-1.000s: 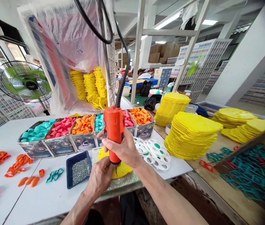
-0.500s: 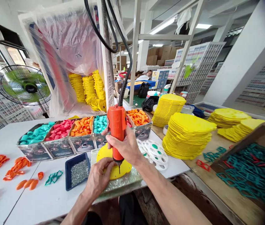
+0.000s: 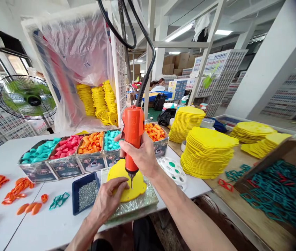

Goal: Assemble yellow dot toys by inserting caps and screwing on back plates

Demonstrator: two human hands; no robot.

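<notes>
My right hand point(image 3: 144, 155) is wrapped round an orange electric screwdriver point(image 3: 133, 125), held upright with its bit pointing down over a yellow plastic plate point(image 3: 134, 193). Whether the bit's tip touches the plate I cannot tell. My left hand point(image 3: 111, 195) holds the plate at its left side, thumb and forefinger close together on its face near the bit. Anything small between these fingertips is hidden. Under the plate is a plastic-wrapped pad point(image 3: 148, 199). A dark blue tray point(image 3: 75, 198) of small metal screws point(image 3: 87, 193) stands left of my left hand.
Boxes point(image 3: 65, 166) of teal, pink and orange plastic pieces line the back. White perforated discs point(image 3: 175, 170) and yellow plate stacks point(image 3: 207, 153) stand to the right. Orange pieces point(image 3: 19, 190) lie left. A black cable point(image 3: 148, 75) hangs above the screwdriver. A fan point(image 3: 34, 99) stands beyond.
The screwdriver has risen a little, in my right hand, and its bit has shifted slightly left, nearer my left fingertips. My left hand stays on the plate.
</notes>
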